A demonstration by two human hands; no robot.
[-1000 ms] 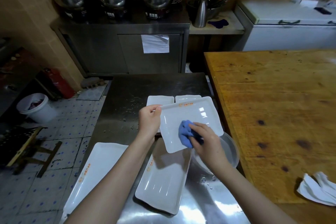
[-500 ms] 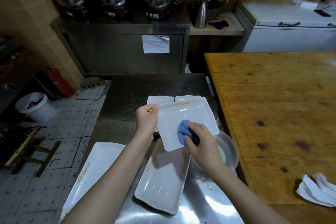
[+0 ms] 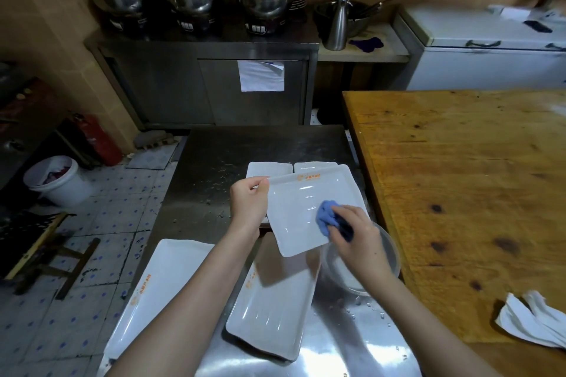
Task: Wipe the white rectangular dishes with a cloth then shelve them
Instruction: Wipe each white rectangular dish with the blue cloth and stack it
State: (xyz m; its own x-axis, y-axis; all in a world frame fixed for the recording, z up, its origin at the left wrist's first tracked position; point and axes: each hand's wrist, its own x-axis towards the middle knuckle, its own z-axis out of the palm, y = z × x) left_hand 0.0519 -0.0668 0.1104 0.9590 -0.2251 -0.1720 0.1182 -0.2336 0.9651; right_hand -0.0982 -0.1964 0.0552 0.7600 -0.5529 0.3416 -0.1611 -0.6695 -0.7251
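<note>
I read the wooden worktop [image 3: 459,193] as the biggest surface, butted against the right side of the steel worktop [image 3: 229,156]; every other place I give is taken from that steel worktop. At its near left corner lies a long white dish [image 3: 165,285], face up; at its near middle a second flat dish [image 3: 272,315] lies face up as well. Above its centre is the held dish [image 3: 303,202], lifted and tilted, with an orange mark on its far rim. Behind it, toward the far side, two more white dishes [image 3: 269,169] sit side by side, partly hidden. A clear bowl [image 3: 393,257] stands at the near right edge, partly covered by my view of the right wrist; off the right edge, on the wood, lies a crumpled white rag [image 3: 533,321]. The left hand [image 3: 248,202] grips the held dish's left rim, fingers curled under, thumb on top; the right hand [image 3: 358,236] has its fingers bunched tight round a blue cloth [image 3: 326,217], pressing it onto the dish's inner face.
</note>
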